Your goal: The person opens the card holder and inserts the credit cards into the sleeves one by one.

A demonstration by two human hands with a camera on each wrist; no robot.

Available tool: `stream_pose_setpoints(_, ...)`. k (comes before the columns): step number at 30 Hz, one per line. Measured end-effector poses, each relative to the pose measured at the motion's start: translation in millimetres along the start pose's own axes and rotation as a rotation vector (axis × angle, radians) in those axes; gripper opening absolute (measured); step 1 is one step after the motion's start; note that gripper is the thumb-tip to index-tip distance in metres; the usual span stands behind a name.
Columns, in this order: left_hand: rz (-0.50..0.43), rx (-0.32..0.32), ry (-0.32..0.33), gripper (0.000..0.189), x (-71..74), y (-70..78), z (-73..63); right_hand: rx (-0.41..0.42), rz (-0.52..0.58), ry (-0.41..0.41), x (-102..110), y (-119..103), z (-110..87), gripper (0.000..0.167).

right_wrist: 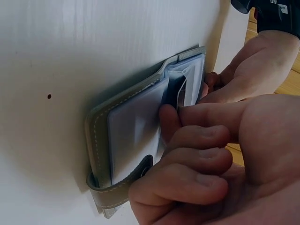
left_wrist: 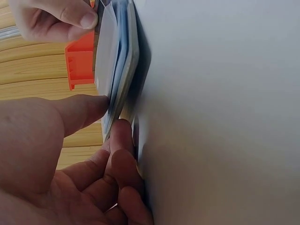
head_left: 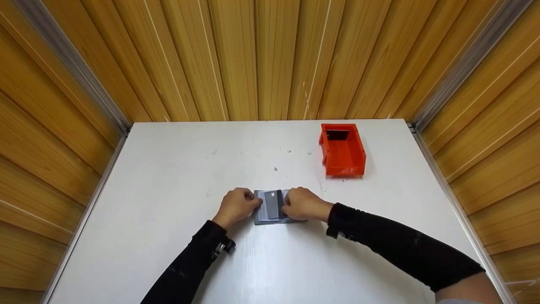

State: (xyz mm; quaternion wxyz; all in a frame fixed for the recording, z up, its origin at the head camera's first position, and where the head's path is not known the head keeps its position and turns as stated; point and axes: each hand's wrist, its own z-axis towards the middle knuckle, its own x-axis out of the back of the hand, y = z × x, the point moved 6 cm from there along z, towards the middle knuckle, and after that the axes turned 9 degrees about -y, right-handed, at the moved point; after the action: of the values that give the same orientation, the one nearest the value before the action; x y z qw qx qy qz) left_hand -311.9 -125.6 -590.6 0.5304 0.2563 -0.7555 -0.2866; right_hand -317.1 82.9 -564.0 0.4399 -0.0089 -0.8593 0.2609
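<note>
An unfolded card holder (head_left: 259, 221) with a grey cover and clear plastic sleeves (right_wrist: 133, 129) lies on the white table. Its stitched snap strap (right_wrist: 117, 194) shows in the right wrist view. A grey card (head_left: 271, 205) with a small pale square lies over the sleeves in the middle. My left hand (head_left: 237, 205) pinches the holder's left edge, thumb on the sleeves and fingertips under the cover. From the right side, my right hand (head_left: 304, 204) pinches the card's right edge between thumb and index finger; its other fingers curl over the holder. The fingers partly hide the card's edge.
A red open-front plastic bin (head_left: 344, 154) stands at the back right of the white table (head_left: 177, 169). Wood-patterned panels (head_left: 270, 59) rise behind the table and along both sides. Small dark marks dot the tabletop.
</note>
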Motion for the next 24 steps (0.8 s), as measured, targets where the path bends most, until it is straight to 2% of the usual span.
stream_pose_setpoints(9,0.007,-0.018,-0.001,0.025,0.8,0.5,1.4,-0.005,0.009,-0.003,-2.9,-3.0,1.8,0.032)
stream_pose_setpoints(17,-0.005,-0.028,-0.002,0.026,0.0,-0.4,1.0,0.031,0.019,-0.024,-6.9,-5.5,4.4,0.032)
stream_pose_setpoints(24,-0.019,-0.051,-0.015,0.026,-0.8,-0.5,0.6,0.099,-0.031,-0.014,-6.8,-10.1,5.0,0.035)
